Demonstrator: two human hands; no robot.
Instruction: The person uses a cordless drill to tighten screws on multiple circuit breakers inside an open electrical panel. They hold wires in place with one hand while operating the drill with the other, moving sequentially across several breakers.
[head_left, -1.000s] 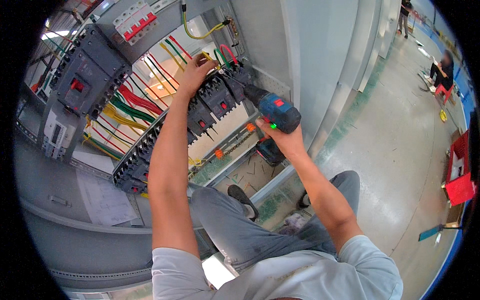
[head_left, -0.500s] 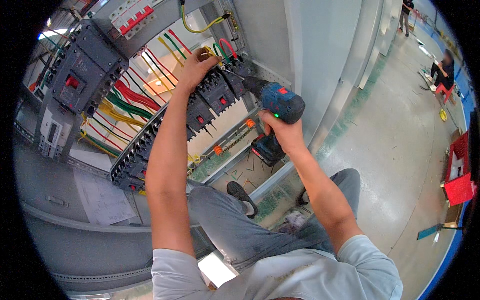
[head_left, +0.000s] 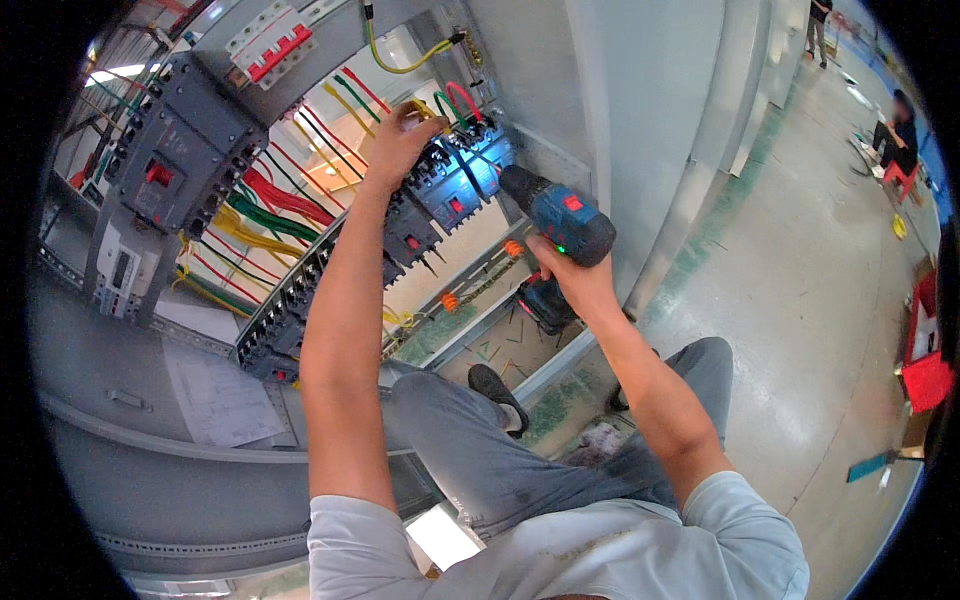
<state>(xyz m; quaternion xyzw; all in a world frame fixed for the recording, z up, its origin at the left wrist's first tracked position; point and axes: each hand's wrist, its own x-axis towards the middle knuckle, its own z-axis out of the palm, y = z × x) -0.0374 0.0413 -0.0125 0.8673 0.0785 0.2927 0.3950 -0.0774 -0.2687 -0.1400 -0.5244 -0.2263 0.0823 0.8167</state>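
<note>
Closed around the handle of a blue-and-black drill (head_left: 565, 217), our right hand (head_left: 580, 275) holds the tool with its motor housing above our fingers and its battery below them. A small green light (head_left: 562, 249) glows on the drill beside the hand. Its nose points up and left, away from our wrist, toward the upper end of a row of dark breakers (head_left: 408, 228). Blue-white light falls on the breakers just ahead of the nose; we cannot make out whether the bit touches anything. Our left hand (head_left: 398, 150) is at that same end of the row, left of the drill and apart from it, its fingers bent near a yellow lead; we cannot tell whether they pinch it. Just right of those fingers, a red lead (head_left: 470, 98) loops down to the breakers. Left of our left forearm, a bundle of red wires (head_left: 285, 195) lies between a large breaker (head_left: 190, 140) and the row.
</note>
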